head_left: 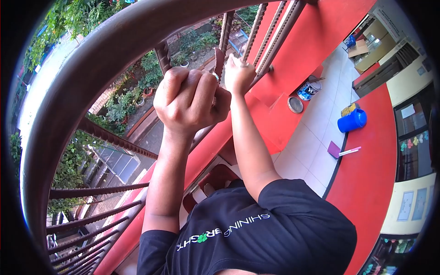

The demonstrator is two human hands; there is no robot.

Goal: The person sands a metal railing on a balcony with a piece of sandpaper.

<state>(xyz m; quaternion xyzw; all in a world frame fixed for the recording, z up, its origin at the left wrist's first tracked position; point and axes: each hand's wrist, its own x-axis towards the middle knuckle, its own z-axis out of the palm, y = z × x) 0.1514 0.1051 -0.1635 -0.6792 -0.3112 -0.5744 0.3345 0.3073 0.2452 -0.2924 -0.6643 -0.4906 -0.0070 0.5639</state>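
Observation:
My left hand is closed in a fist in front of the dark metal railing, its fingers curled tight. Close to its right side is my right hand, with bent fingers closed beside the twisted bars. A curved brown strip shows between the two hands, next to a bar. Whether either hand grips the strip or a bar is hidden by the fingers. The thick curved handrail arches over both hands.
A paint can and a round lid sit by the red ledge at right. On another red ledge are a blue container, a yellow item and white sticks. Potted plants grow below the railing.

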